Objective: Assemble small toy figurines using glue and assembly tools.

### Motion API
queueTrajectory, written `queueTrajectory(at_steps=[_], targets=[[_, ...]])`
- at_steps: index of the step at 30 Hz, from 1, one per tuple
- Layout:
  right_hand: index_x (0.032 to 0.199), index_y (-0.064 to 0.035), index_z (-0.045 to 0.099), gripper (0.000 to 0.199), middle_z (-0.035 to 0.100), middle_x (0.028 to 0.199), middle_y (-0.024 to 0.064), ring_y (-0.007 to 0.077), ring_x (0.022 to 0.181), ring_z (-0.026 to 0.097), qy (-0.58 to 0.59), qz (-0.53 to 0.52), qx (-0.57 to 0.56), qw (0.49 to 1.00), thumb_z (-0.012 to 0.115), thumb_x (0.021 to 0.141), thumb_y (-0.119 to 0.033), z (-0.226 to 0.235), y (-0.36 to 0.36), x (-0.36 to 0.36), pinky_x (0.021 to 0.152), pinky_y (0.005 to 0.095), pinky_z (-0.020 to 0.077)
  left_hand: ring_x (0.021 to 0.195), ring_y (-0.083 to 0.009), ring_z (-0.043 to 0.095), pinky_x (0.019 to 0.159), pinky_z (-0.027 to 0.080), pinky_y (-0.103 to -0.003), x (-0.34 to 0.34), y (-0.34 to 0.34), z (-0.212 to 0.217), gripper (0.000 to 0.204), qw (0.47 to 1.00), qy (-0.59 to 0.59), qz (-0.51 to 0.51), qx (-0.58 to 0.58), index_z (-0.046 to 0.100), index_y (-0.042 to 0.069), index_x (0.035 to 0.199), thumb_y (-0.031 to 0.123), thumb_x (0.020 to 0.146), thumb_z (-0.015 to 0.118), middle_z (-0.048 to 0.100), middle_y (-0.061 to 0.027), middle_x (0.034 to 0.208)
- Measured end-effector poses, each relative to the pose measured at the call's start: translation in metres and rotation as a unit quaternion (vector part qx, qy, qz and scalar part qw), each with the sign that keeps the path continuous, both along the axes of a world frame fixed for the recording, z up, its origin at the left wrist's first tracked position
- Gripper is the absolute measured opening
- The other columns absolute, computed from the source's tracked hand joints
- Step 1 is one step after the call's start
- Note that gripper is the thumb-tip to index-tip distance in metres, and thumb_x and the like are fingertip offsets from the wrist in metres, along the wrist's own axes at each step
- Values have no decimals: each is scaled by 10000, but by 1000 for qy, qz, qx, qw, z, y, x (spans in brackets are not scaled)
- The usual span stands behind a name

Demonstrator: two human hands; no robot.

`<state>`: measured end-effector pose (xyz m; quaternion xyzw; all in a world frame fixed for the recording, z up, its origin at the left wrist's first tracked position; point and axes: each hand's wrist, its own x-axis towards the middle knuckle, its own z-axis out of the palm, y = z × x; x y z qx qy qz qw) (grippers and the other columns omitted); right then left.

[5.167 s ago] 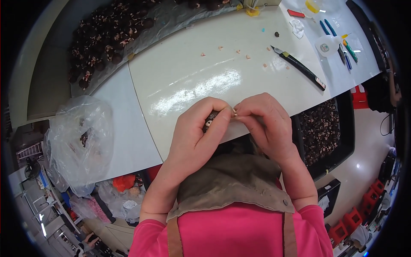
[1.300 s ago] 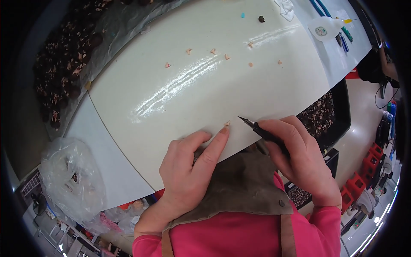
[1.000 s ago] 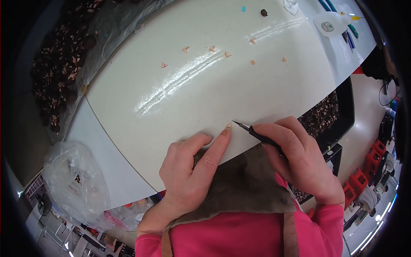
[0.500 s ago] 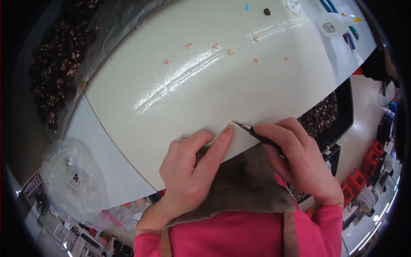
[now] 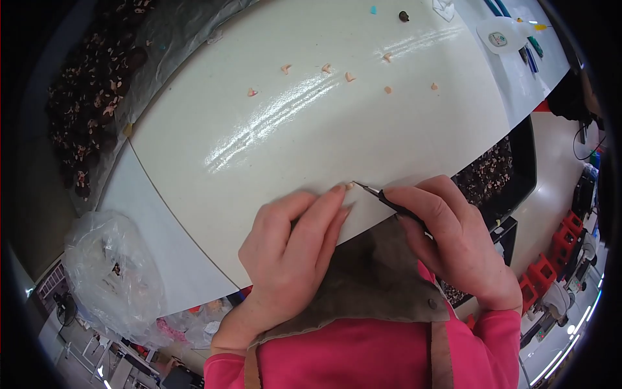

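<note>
the glossy cream board (image 5: 311, 142) fills the middle of the view, a bright streak of reflected light across it, with paler white panels meeting it at the left and far right. at its near edge a small pale piece (image 5: 350, 186) lies at the forefinger tip of the left hand (image 5: 285, 240), whose fingers are bent and drawn close together; whether they grip anything beneath cannot be told. the right hand (image 5: 447, 223) pinches a black knife (image 5: 403, 211) between thumb and fingers, its point at the piece. farther up lie scattered peach scraps (image 5: 326, 68), a blue bit (image 5: 373, 10) and a dark round lump (image 5: 403, 16); a translucent bottle (image 5: 500, 37) with a yellow tip rests on the right panel. a heap of dark pieces (image 5: 97, 97) flecked with pink spreads at upper left beside grey plastic sheeting (image 5: 165, 52), and a clear bag (image 5: 113, 279) slumps at the left panel. below the board's right edge sits a black tray (image 5: 525, 162) of similar pieces; beyond, red stools (image 5: 536, 272) line the pale floor (image 5: 560, 165).
</note>
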<state>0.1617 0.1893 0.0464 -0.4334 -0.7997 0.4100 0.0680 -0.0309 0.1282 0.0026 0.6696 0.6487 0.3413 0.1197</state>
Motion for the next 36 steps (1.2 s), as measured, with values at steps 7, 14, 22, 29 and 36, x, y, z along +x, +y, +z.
queueTrajectory(at_steps=[7,14,22,29,36], targets=[[1144,-114,560,417,551,952,118,299,758,623,-6,-8,1,1000,626,764,46,0,-1,3,629,358,520,663,-170,549,527,435,-275,8,9,5,216,999,14,23,-41,672,92,872,28,680,747,552,-16,769],[1139,-108,564,413,550,949,104,282,743,625,2,-3,14,1000,616,761,51,-4,-1,11,599,345,525,655,-172,548,523,435,-281,19,9,4,220,999,17,20,-44,674,86,861,12,670,755,556,-24,769],[1125,-101,569,448,541,936,71,257,698,621,15,9,42,999,621,710,59,-7,-1,18,546,325,524,659,-181,556,540,447,-279,28,6,8,216,998,9,40,-51,673,58,874,-26,692,751,581,-54,795],[1127,-108,572,452,531,924,60,245,668,620,21,12,59,998,617,706,50,-10,-1,21,516,317,527,669,-177,556,548,447,-275,32,5,10,215,997,14,46,-58,673,53,880,-35,698,744,583,-63,801],[1131,-117,580,456,528,910,54,236,671,620,22,12,48,999,620,705,40,-9,0,24,523,316,529,670,-170,553,547,444,-270,33,5,9,217,997,24,44,-53,671,49,887,-39,701,741,583,-64,803]])
